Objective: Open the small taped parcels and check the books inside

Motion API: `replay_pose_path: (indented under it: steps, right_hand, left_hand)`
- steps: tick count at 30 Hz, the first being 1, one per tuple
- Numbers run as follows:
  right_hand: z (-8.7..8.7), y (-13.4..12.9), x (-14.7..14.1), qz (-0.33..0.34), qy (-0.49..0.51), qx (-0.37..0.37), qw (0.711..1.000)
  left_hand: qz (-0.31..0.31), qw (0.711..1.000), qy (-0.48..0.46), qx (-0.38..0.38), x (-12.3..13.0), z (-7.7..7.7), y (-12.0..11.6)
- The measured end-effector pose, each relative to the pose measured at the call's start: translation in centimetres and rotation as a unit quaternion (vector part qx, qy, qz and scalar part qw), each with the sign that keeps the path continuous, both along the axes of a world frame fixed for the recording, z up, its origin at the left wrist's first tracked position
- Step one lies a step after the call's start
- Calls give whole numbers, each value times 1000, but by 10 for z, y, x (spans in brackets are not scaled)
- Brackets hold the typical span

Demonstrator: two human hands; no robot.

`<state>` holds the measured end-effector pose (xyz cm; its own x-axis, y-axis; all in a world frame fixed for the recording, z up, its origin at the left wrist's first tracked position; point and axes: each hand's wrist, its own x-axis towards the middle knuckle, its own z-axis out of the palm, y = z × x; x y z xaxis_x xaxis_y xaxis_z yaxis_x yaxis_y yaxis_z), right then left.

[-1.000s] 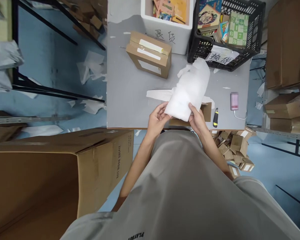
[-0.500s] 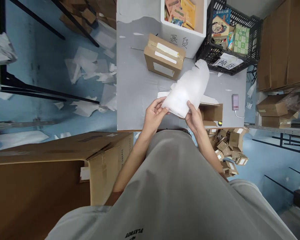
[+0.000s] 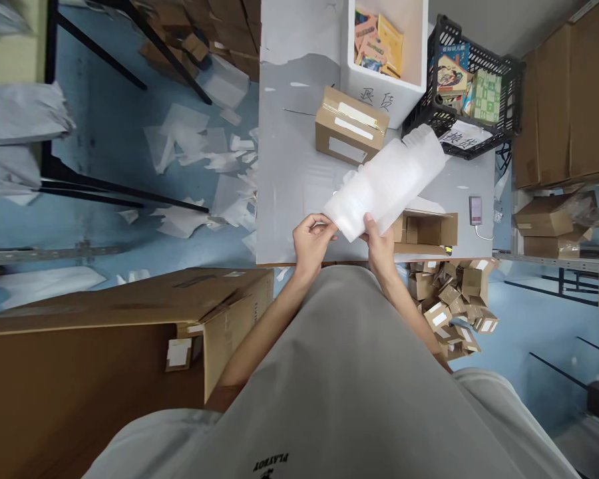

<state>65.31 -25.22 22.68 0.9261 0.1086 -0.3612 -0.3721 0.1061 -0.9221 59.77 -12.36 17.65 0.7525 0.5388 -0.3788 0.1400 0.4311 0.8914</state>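
Note:
A white foam-wrapped bundle [image 3: 387, 183] is held at a slant over the grey table [image 3: 284, 179]. My left hand [image 3: 313, 241] pinches its lower left corner between thumb and fingers. At its lower edge my right hand [image 3: 379, 246] grips it, thumb on top and fingers underneath. Just right of that hand lies an open small cardboard box [image 3: 424, 229], with white sheet material behind it. A taped cardboard box [image 3: 350, 126] with white labels stands beyond the bundle. What the foam wraps is hidden.
A white foam box [image 3: 384, 90] and a black crate [image 3: 434, 110], both with books, stand at the back. A phone [image 3: 475, 210] with a cable lies at the right. One large open carton [image 3: 239, 319] is at the lower left; small boxes [image 3: 449, 296] are heaped below the table's right side.
The bundle looks longer, its foam extended toward the upper right. My left hand still holds the corner. The view has shifted, so the table and boxes appear farther right and slightly lower.

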Motion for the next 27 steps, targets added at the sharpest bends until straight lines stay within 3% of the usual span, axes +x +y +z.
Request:
replay_pose_path:
  steps: [5, 9, 13, 19, 27]
  right_hand:
    - [-4, 5, -8, -5, -38, -35, 999]
    - [0, 5, -12, 7, -64, -51, 997]
    - [-4, 1, -1, -17, -77, -37, 996]
    - [-32, -11, 30, -158, -55, -24, 986]
    - [-44, -31, 50, -204, -47, -21, 978]
  left_hand:
    - [-50, 995, 15, -88, -5, 5, 4]
    - [-95, 985, -9, -145, -6, -1, 9]
    - [-100, 990, -1, -97, -6, -16, 21]
    - [-95, 993, 52, -49, -17, -41, 36]
    - [-92, 995, 45, -17, -24, -61, 30]
